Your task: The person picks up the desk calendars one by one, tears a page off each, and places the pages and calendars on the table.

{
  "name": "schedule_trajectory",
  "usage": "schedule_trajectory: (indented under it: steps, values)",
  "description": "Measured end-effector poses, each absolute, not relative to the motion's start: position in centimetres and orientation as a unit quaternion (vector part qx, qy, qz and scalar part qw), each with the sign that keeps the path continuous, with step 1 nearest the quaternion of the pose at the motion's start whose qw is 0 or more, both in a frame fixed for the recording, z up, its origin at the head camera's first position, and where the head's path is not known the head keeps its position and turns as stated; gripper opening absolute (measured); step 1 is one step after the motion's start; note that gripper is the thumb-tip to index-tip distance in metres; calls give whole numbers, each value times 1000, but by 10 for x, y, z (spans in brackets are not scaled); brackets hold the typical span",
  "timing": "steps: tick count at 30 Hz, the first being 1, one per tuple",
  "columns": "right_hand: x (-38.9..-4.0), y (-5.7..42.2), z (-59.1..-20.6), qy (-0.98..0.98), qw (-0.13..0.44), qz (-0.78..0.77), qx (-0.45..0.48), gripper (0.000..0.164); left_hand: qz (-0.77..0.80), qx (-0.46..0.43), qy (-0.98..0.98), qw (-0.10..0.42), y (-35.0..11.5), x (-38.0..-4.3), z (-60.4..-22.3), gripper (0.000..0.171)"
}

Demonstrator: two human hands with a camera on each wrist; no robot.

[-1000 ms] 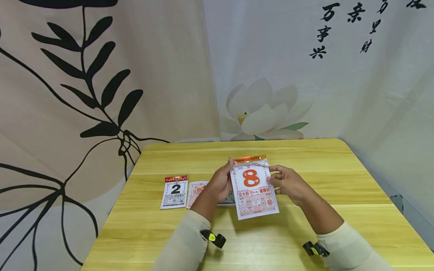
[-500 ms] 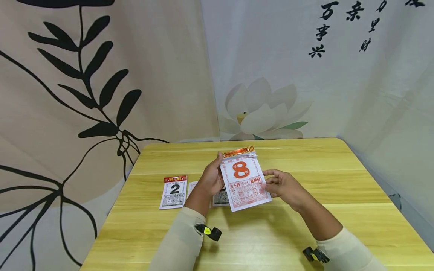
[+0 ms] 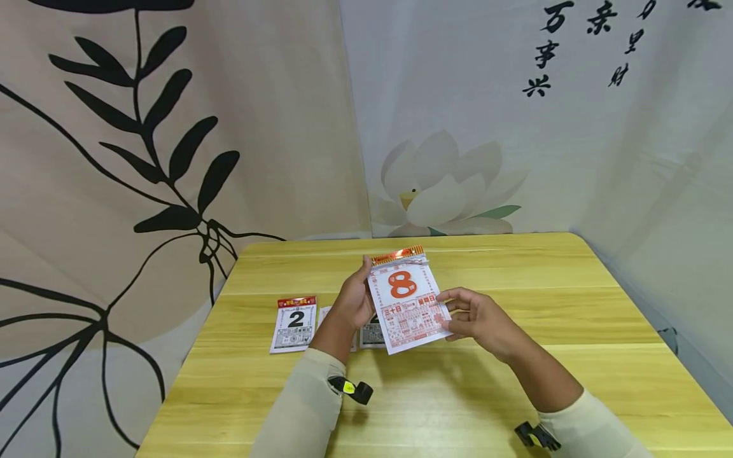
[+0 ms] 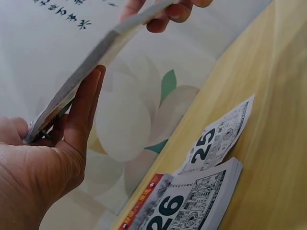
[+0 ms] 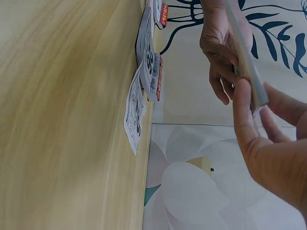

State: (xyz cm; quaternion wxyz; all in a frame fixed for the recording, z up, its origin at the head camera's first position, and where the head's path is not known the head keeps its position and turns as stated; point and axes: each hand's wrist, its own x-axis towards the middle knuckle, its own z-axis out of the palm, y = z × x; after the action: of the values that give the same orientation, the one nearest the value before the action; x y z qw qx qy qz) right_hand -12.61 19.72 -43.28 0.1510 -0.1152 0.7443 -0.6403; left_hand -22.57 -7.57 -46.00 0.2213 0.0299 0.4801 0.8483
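Observation:
A tear-off calendar (image 3: 409, 312) with a big red 8 and an orange-gold top strip is held up above the table, slightly tilted. My left hand (image 3: 354, 302) grips its upper left side, thumb in front and fingers behind, as the left wrist view shows. At the lower right edge, my right hand (image 3: 478, 324) pinches the pages between thumb and fingers; in the right wrist view this right hand (image 5: 273, 143) is seen around the pad's edge. Below the held pad lies another calendar (image 4: 192, 196) showing 26, with a loose sheet (image 4: 220, 134) marked 25 beside it.
A calendar (image 3: 294, 324) showing 2, with a red top, lies at the left of the wooden table (image 3: 446, 413). Between it and my left arm, a further pad or sheet (image 3: 323, 313) is mostly hidden. A printed cloth (image 3: 286, 127) hangs behind the table.
The red 8 calendar has moved left and slightly up with my left hand and is tilted more. My right hand has come from its upper right edge to its lower right edge.

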Motion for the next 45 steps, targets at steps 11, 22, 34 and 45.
schedule_trajectory:
  steps: [11, 22, 34, 45]
  values:
    - [-127, 200, -436, 744, 135, -646, -105, 39, 849, 28, 477, 227, -75, -225, -461, 71]
    - [-128, 197, -436, 779, 67, -619, -67, 29, 845, 61, 481, 224, -72, -222, -461, 85]
    - [-122, 198, -425, 795, 33, -604, -49, 29, 837, 75, 489, 234, -70, -220, -464, 81]
    - [-113, 195, -421, 673, 151, -723, -24, 51, 842, 82, 483, 226, -69, -220, -462, 82]
